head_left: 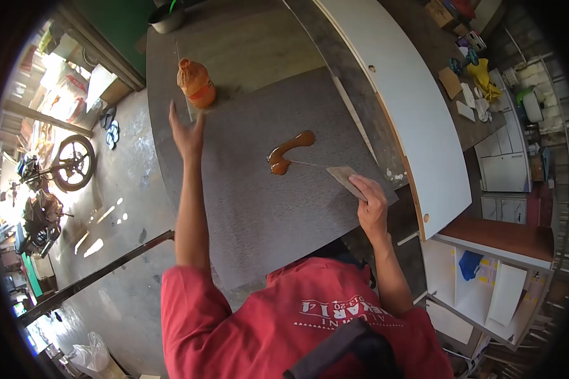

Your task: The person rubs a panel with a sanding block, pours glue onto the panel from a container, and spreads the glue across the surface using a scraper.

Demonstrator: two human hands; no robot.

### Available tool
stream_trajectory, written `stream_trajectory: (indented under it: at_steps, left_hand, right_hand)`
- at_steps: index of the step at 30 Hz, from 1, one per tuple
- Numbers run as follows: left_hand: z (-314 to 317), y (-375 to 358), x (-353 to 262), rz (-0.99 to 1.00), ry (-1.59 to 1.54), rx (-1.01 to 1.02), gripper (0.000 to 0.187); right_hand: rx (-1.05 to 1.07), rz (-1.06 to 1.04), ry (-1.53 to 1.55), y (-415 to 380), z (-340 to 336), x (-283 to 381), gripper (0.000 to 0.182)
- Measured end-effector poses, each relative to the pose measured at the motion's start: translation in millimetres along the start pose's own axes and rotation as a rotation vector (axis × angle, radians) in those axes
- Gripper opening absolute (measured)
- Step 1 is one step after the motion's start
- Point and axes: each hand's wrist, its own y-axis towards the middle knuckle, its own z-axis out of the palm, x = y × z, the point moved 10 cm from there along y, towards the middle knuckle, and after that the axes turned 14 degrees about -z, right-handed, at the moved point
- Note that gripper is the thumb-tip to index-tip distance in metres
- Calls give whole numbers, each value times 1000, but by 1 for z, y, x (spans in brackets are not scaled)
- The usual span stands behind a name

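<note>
head view: left hand [188, 134] near bottle [197, 85], right hand [372, 203] holding scraper [344, 180].

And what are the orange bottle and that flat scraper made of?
The orange bottle is probably plastic, mostly matte, with a rough, wrinkled-looking top. The flat scraper could be laminate or thin board: its face is dull, greyish and stiff-looking.
</note>
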Motion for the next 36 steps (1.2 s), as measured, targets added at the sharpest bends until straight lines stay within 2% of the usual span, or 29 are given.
stream_trajectory:
  at_steps: [2,3,4,5,6,7,9,14,16,17,19,20,22,23,25,29,33,36]
  left_hand:
    - [-53,-69,5,29,169,-99,70]
    - [-83,-106,20,2,239,-169,67]
    - [-115,-145,37,-98,315,-307,64]
    - [-138,-178,63,-256,379,-338,65]
    - [-152,-205,89,-419,441,-371,66]
    - [-151,-218,108,-417,448,-385,66]
    - [-137,-227,153,-435,156,-177,65]
    - [-113,-207,126,-384,318,-130,64]
    - [-105,-204,122,-407,338,-72,65]
    - [-103,-207,119,-412,335,-89,65]
    - [-107,-212,98,-344,557,-253,64]
    - [-105,-215,92,-345,559,-269,64]
    - [-90,-222,66,-189,516,-290,62]
    - [-83,-222,55,-192,519,-299,62]
    - [-56,-212,26,-116,304,-183,59]
    - [-10,-150,-17,-78,209,-111,59]
    - [38,-40,-51,64,183,-115,64]
    - [85,64,-44,102,203,-155,70]
  right_hand:
    - [-30,-45,3,-5,5,-18,47]
    - [-48,-54,98,-9,12,-32,43]
    - [-67,-68,194,-15,19,-45,39]
    - [-80,-73,201,-23,26,-55,39]
    - [-111,77,351,-36,39,-78,33]
    - [-131,229,505,-50,48,-97,27]
    - [-123,267,557,-60,49,-106,25]
    - [-160,301,597,-72,46,-127,26]
    - [-134,382,618,-79,49,-144,26]
    - [-126,368,625,-80,50,-149,26]
    - [-150,405,702,-86,54,-159,27]
    - [-145,394,714,-82,50,-153,27]
    - [-269,390,771,-79,31,-148,30]
    - [-263,385,778,-80,31,-148,30]
    - [-267,456,792,-89,31,-154,28]
    - [-250,471,756,-86,14,-135,28]
    - [-319,501,650,-90,-5,-118,33]
    - [-292,572,522,-88,-15,-90,35]
